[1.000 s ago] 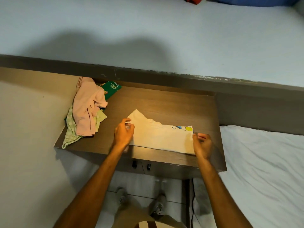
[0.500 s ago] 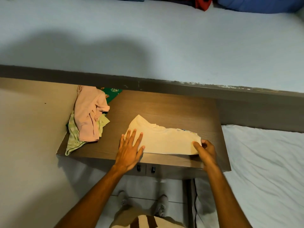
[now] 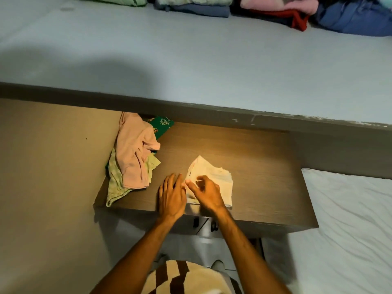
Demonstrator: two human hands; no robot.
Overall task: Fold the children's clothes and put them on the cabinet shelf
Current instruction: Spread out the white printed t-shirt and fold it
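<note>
A cream children's shirt (image 3: 220,179) lies folded into a small square near the front edge of the brown wooden table (image 3: 254,166). My left hand (image 3: 171,195) lies flat and open on the table just left of the shirt, fingers spread. My right hand (image 3: 204,193) rests on the shirt's left part, fingers loosely curled over the cloth; whether it pinches the cloth is unclear. A heap of unfolded clothes sits at the table's left: a pink garment (image 3: 133,153) over a pale green one (image 3: 115,185) and a dark green printed one (image 3: 162,125).
A wide pale blue shelf surface (image 3: 191,60) stretches behind the table, with folded clothes stacked along its far edge (image 3: 275,9). A white bed sheet (image 3: 350,219) lies to the right. A beige wall panel stands at the left.
The shirt's right half has been folded over to the left, making it half as wide. My right hand moved left onto it. The camera tilted up, showing the stacked clothes.
</note>
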